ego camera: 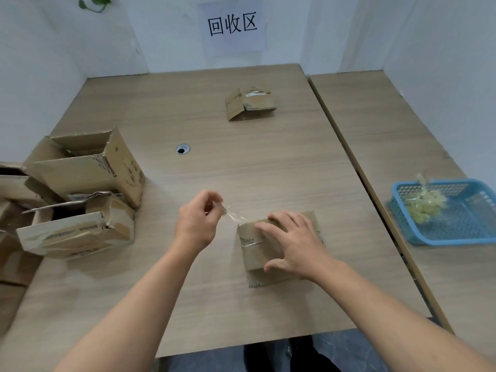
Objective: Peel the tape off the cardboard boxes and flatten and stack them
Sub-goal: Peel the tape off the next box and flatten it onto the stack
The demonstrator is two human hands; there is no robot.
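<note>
The right hand lies spread on top of a small cardboard box, fingers straight and pressing down, thumb at the box's near edge; the box sits on the wooden table directly under that hand, with one flap lying flat on the tabletop toward the person; the left hand hovers just left of the box, thumb and fingertips pinching a strip of clear tape that stretches taut from the pinch to the box's far left corner; left of the left hand, near it, a cluster of opened boxes crowds the table's left edge; far ahead of both hands a flattened box lies alone, with bare tabletop and a cable hole between; right of the right hand, past the seam with a second table, a blue basket holds a wad of crumpled tape; bare wood runs from the right hand to that seam, and from both wrists back to the near edge.
</note>
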